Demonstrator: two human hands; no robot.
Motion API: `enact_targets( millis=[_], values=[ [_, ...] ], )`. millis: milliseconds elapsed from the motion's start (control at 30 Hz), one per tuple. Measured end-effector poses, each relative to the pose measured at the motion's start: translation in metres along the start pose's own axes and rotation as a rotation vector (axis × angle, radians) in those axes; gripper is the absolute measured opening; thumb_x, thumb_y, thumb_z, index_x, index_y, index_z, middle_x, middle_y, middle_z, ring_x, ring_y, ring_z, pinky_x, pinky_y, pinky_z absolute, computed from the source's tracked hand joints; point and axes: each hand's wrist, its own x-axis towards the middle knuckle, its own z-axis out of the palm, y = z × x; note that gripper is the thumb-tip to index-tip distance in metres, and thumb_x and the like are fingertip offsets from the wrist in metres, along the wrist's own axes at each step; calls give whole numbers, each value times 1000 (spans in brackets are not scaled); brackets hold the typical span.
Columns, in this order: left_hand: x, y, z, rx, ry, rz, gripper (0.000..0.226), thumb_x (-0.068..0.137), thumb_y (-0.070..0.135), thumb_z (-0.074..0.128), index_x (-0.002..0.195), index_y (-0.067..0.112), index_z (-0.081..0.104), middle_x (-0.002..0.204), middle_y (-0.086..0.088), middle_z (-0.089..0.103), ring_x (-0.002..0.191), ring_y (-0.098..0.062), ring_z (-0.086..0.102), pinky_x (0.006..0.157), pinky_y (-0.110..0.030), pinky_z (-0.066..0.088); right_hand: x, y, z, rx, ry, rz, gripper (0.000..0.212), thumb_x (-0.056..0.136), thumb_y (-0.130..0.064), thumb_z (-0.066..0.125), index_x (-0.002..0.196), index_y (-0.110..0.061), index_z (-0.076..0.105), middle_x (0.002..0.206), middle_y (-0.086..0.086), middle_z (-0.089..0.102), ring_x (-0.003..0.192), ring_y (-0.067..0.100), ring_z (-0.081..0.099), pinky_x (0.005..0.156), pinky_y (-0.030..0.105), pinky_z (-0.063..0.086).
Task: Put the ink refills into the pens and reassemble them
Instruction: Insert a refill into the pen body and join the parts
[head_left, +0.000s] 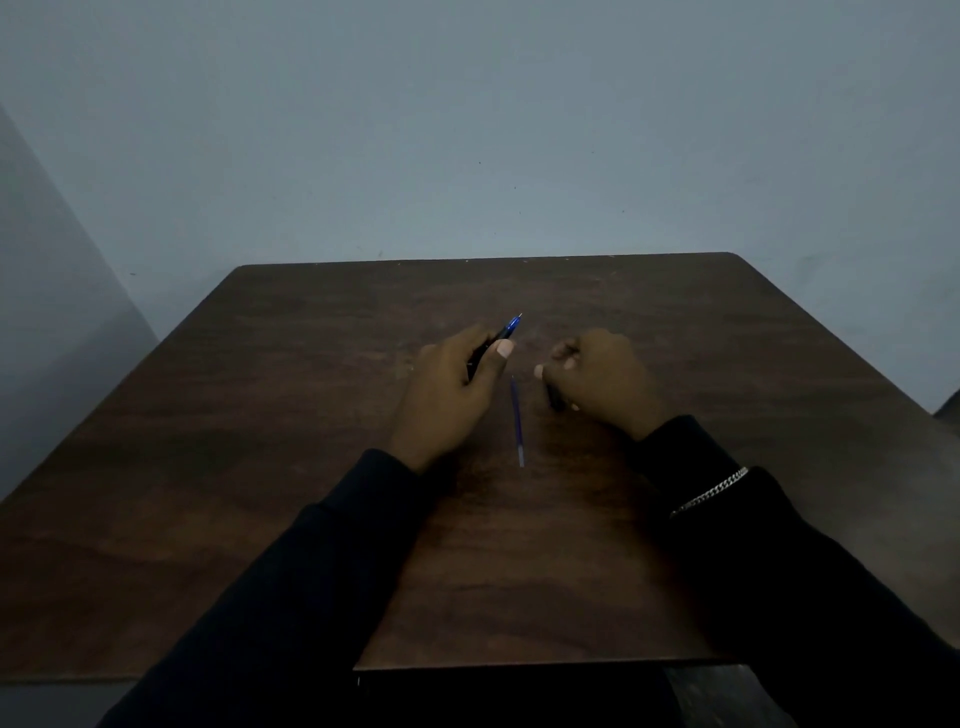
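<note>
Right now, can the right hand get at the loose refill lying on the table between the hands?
Probably yes, but the right hand is closed on a dark pen part, so it isn't free; the refill lies uncovered just beside it.

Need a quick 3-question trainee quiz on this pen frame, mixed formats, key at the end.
1. True or false: the loose ink refill lies on the table between the two hands.
2. Which hand holds the pen with the blue tip showing? A) left hand B) right hand C) neither
3. Fill in: the bracelet sits on the ____ arm.

Key: 1 true; 2 A; 3 right. Note: the right hand is closed on a dark part, too dim to identify.
</note>
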Motion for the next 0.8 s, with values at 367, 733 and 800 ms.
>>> enact_targets(
  millis=[367, 733, 800],
  values=[
    [-3, 10, -3, 144, -70, 163, 20, 107, 25, 61, 114, 14, 76, 75, 8, 66, 66, 0, 58, 58, -12, 38, -12, -15, -12, 520, -34, -218, 37, 93, -42, 73, 82, -7, 73, 63, 3, 69, 49, 15, 63, 47, 30, 54],
    [0, 9, -9, 173, -128, 120, 20, 106, 27, 62, 95, 12, 70, 72, -2, 66, 62, -13, 58, 61, -38, 47, -10, -9, -15, 553, -42, -223, 39, 97, -43, 68, 73, -12, 68, 57, 2, 67, 44, 13, 59, 43, 27, 49],
    [0, 9, -9, 173, -128, 139, 21, 106, 25, 62, 95, 10, 71, 72, -1, 66, 61, -13, 57, 60, -35, 46, -11, -11, -14, 481, -50, -224, 46, 97, -50, 64, 68, -14, 68, 53, 0, 65, 41, 11, 58, 41, 26, 47]
  ],
)
